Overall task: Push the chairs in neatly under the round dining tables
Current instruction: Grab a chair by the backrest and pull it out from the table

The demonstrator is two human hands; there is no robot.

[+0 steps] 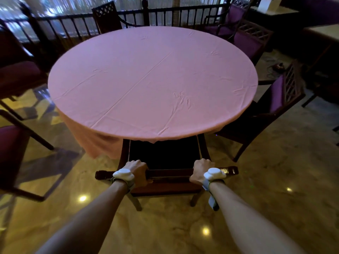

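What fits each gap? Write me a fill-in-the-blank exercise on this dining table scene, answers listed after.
1. Both hands, left hand and right hand, grip the top rail of the near ____.
2. The tablecloth covering the table is ____ in colour.
3. The table top's shape is ____.
4. The seat of the near chair sits partly ____ the table edge.

Answers: chair; pink; round; under

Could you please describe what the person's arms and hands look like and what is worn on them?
Both forearms are bare, with no sleeves in view. The left hand and right hand wear no gloves. Each wrist carries a rounded white device, the left wrist device and right wrist device, on a grey strap. The right strap's loose grey end hangs below the wrist.
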